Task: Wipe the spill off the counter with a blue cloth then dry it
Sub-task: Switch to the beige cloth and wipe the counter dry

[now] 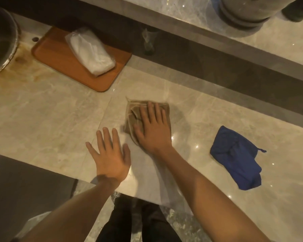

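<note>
Counter [42, 119]: pale marble-patterned stone, glossy, with a thin seam running diagonally across it; brownish staining at far left near the rim of a metal bowl [0, 41]. Lying directly on it: an orange-brown tray [59, 63] at the back left, carrying a white packet in clear wrap [90, 51]; a folded tan cloth [135, 116] near the centre, with the right hand [154, 126] pressed flat on top; the left hand [110, 154] flat, fingers spread, just beside it near the front edge; a crumpled blue cloth [238, 159] lay well apart to the right, untouched. A dark recessed strip separated this surface from a raised ledge [182, 18] behind.
</note>
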